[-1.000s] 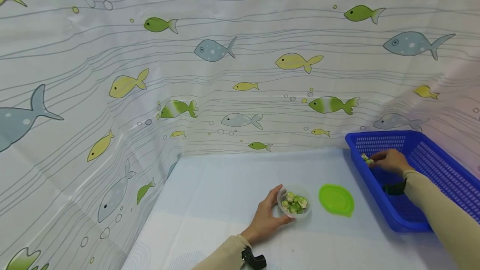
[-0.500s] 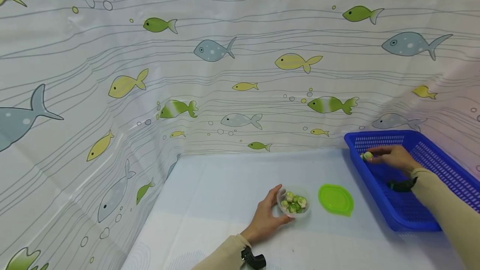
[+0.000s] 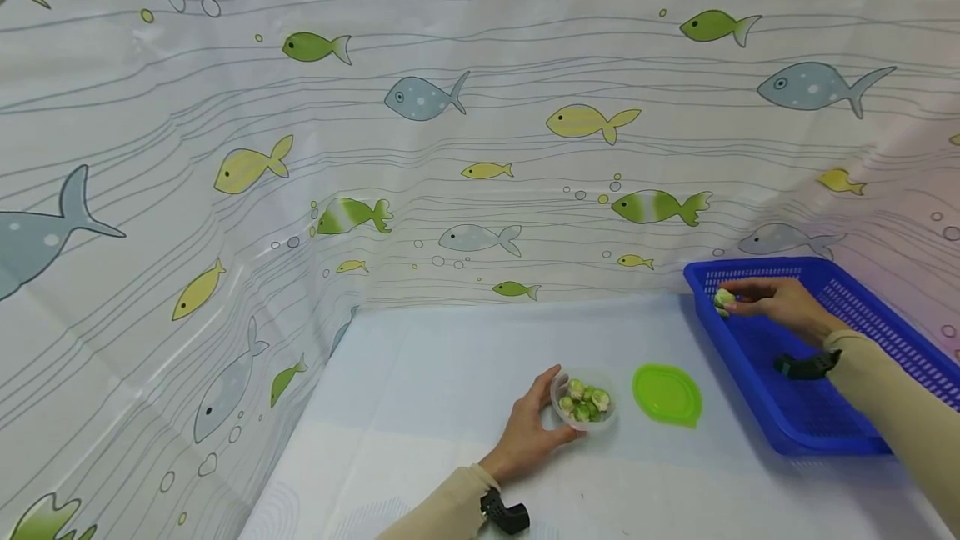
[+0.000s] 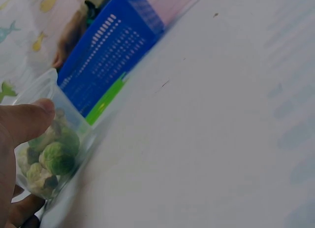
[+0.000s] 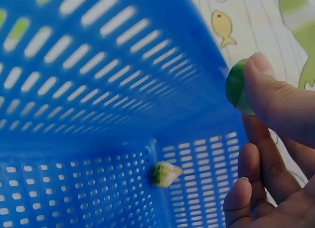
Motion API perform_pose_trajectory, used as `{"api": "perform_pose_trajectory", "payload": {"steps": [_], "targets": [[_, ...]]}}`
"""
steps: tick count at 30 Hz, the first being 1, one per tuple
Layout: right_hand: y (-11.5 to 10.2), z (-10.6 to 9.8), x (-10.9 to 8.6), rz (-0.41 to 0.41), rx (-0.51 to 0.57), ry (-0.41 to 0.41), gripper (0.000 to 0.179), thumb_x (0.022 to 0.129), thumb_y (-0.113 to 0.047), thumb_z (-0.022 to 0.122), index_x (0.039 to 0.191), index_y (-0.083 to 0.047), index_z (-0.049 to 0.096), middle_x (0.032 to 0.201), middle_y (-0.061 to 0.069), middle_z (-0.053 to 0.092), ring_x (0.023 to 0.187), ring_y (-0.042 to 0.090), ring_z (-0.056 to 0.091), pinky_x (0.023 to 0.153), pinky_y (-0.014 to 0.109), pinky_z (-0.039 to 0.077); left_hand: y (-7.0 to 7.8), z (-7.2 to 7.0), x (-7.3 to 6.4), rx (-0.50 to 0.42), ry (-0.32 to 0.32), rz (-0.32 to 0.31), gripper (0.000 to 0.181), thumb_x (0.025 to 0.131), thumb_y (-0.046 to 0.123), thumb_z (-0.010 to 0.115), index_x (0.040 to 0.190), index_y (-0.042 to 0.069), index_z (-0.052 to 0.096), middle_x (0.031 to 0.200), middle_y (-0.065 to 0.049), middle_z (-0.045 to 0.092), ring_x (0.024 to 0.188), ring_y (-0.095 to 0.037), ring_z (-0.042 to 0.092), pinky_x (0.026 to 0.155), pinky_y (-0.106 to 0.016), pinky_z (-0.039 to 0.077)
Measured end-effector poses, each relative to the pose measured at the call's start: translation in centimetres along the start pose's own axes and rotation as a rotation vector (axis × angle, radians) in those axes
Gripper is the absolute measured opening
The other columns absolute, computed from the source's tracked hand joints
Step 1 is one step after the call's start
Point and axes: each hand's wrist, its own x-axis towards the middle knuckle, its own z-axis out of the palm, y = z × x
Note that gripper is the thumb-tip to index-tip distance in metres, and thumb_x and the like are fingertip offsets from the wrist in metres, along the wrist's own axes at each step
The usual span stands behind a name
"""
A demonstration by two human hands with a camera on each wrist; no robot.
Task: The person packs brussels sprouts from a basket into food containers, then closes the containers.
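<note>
My left hand grips a clear plastic cup from its left side; thumb and fingers curve round the wall. Inside it lie several Brussels sprouts, seen through the wall in the left wrist view. Over the far left corner of the blue basket, my right hand pinches one Brussels sprout between thumb and fingertips. Another sprout lies on the basket floor in the corner below that hand.
A bright green lid lies on the white table between cup and basket. Behind the table hangs a fish-patterned sheet. The basket's high perforated walls stand at the right.
My right hand has risen from inside the basket toward its far left rim, lifting a Brussels sprout. My left hand still holds the cup in place.
</note>
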Motion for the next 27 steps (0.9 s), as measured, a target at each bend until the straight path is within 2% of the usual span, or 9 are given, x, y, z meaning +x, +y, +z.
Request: {"api": "perform_pose_trajectory", "payload": {"steps": [2,4,7,11,16,19,27], "targets": [[-0.3,0.0,-0.1,-0.01,0.012,-0.01,0.072,0.096,-0.04,0.079,0.153,-0.002,0.055,0.135,-0.004,0.066,0.106,-0.009,0.054,0.111,0.067,0.043,-0.1,0.0,0.0,0.002,0.0,0.003,0.098,0.087,0.022,0.089,0.164,0.006,0.031,0.162,-0.017,0.051,0.144,-0.026,0.057,0.122,-0.039,0.044],[-0.6,0.1,-0.3,-0.021,0.019,-0.018,0.07,0.097,-0.039,0.078,0.152,-0.002,0.055,0.132,-0.01,0.066,0.103,-0.014,0.054,0.111,0.066,0.044,-0.1,0.0,0.0,0.004,0.0,0.003,0.097,0.087,0.022,0.088,0.164,0.006,0.031,0.161,-0.017,0.051,0.143,-0.025,0.057,0.122,-0.039,0.044],[-1.2,0.4,-0.5,-0.03,0.012,-0.02,0.069,0.097,-0.04,0.078,0.152,-0.004,0.056,0.13,-0.013,0.067,0.103,-0.015,0.056,0.11,0.062,0.046,-0.1,0.0,0.0,0.001,-0.001,-0.001,0.097,0.087,0.023,0.088,0.164,0.006,0.031,0.161,-0.017,0.051,0.144,-0.025,0.057,0.122,-0.039,0.044],[-2.3,1.0,-0.9,-0.038,-0.018,-0.014,0.067,0.097,-0.043,0.077,0.15,-0.005,0.059,0.128,-0.015,0.068,0.104,-0.012,0.058,0.107,0.049,0.051,0.0,0.0,0.0,-0.007,-0.004,-0.007,0.097,0.088,0.023,0.088,0.165,0.006,0.031,0.162,-0.017,0.05,0.144,-0.025,0.057,0.122,-0.039,0.044],[-3.6,2.0,-1.2,-0.072,-0.03,-0.013,0.061,0.098,-0.041,0.077,0.146,-0.006,0.064,0.134,-0.004,0.07,0.106,-0.009,0.06,0.096,0.027,0.051,0.0,0.0,0.0,-0.006,-0.005,-0.009,0.097,0.088,0.023,0.088,0.165,0.006,0.031,0.162,-0.016,0.05,0.144,-0.025,0.056,0.122,-0.04,0.044],[-4.4,2.8,-1.3,-0.103,-0.03,-0.009,0.056,0.098,-0.037,0.078,0.143,-0.006,0.066,0.136,0.003,0.069,0.107,-0.004,0.061,0.09,0.019,0.051,0.1,0.0,0.0,-0.007,-0.006,-0.009,0.097,0.088,0.024,0.088,0.165,0.007,0.031,0.162,-0.016,0.05,0.144,-0.025,0.056,0.122,-0.04,0.044],[-6.3,4.8,-1.5,-0.152,0.012,-0.051,0.05,0.098,-0.03,0.078,0.139,-0.005,0.069,0.13,0.01,0.068,0.107,0.012,0.062,0.087,0.022,0.054,0.3,-0.1,-0.1,-0.013,-0.015,-0.026,0.097,0.088,0.024,0.087,0.165,0.007,0.03,0.164,-0.017,0.048,0.145,-0.026,0.056,0.123,-0.041,0.043]]}}
